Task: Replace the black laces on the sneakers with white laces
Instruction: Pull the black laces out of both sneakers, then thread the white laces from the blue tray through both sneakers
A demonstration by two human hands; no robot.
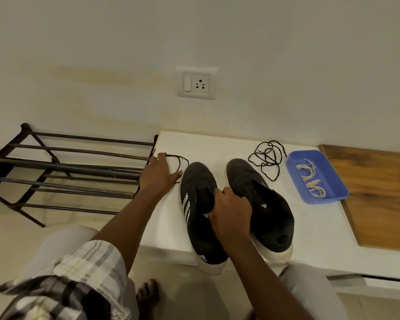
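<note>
White counter (217, 144), black sneakers (199, 181) set unlaced at centre, toes to 12 o'clock, inner edges gripped by curled right hand (231, 211), left hand (158, 173) spread flat on black lace (179, 158) at 9 o'clock, blue tray (293, 174) with white laces (314, 185) at 2 o'clock, second black lace (267, 158) at 1 o'clock.

Dim, warm indoor light leaves soft shadows, wide-angle distortion bends the shoe rack (62, 172) at the left edge, and the plaid sleeve (62, 285) is motion-blurred.
</note>
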